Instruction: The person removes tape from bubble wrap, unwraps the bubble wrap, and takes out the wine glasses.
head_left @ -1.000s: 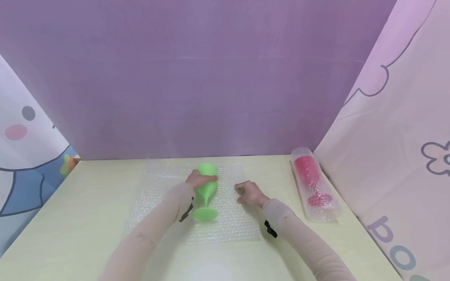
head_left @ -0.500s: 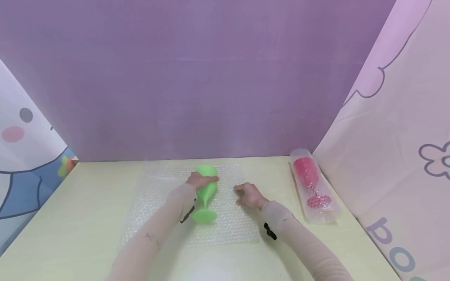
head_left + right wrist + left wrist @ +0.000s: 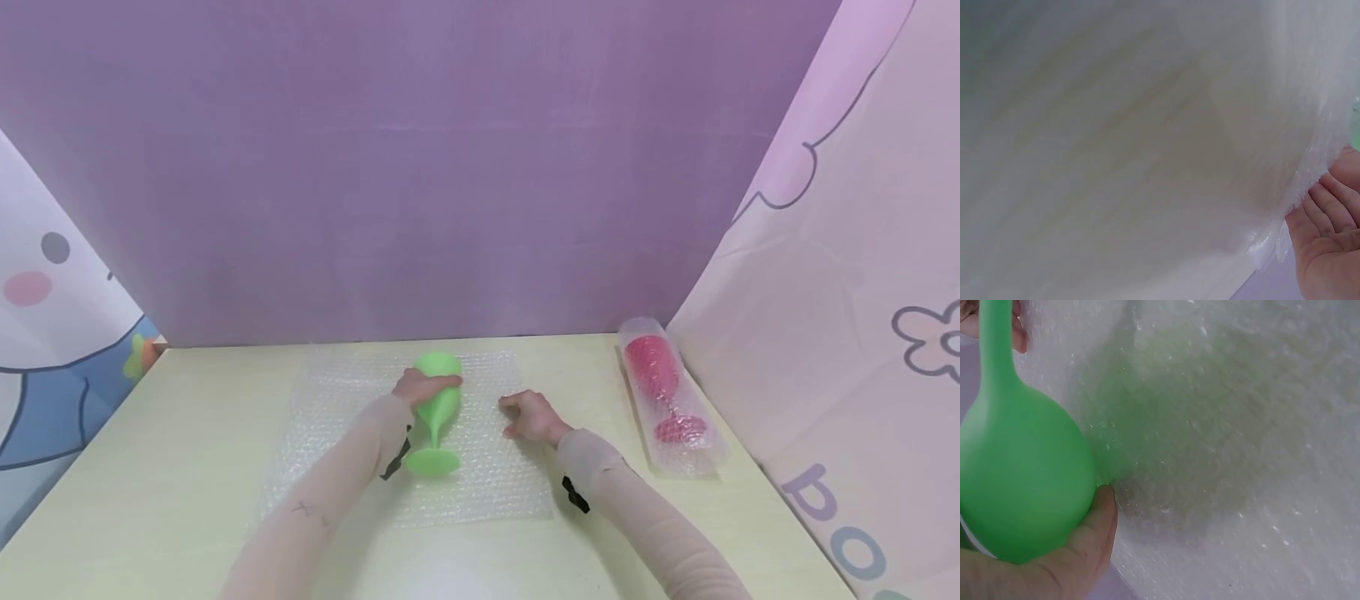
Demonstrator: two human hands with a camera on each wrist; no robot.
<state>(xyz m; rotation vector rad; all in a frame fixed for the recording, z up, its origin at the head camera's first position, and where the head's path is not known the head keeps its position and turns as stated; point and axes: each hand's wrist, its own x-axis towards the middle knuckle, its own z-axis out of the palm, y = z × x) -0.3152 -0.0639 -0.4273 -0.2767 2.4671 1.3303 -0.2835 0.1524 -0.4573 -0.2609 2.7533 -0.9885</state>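
My left hand grips the bowl of a green plastic goblet, thumb and fingers on either side of it. The goblet is over a sheet of bubble wrap, its round foot towards me and its bowl away. In the left wrist view the bowl of the goblet is close, with a thumb or finger along its side. At the sheet's right edge, my right hand has its fingers curled. The right wrist view has the fingers right at the edge of the bubble wrap.
A pink goblet in a bubble-wrap sleeve lies at the table's right side. The pale wooden table meets a purple backdrop at its far edge. Printed cloths flank both sides, the right one close beside the wrapped goblet.
The green goblet and my left hand have shifted slightly left over the bubble wrap. My right hand stays at the sheet's right edge. The head view has tilted a little.
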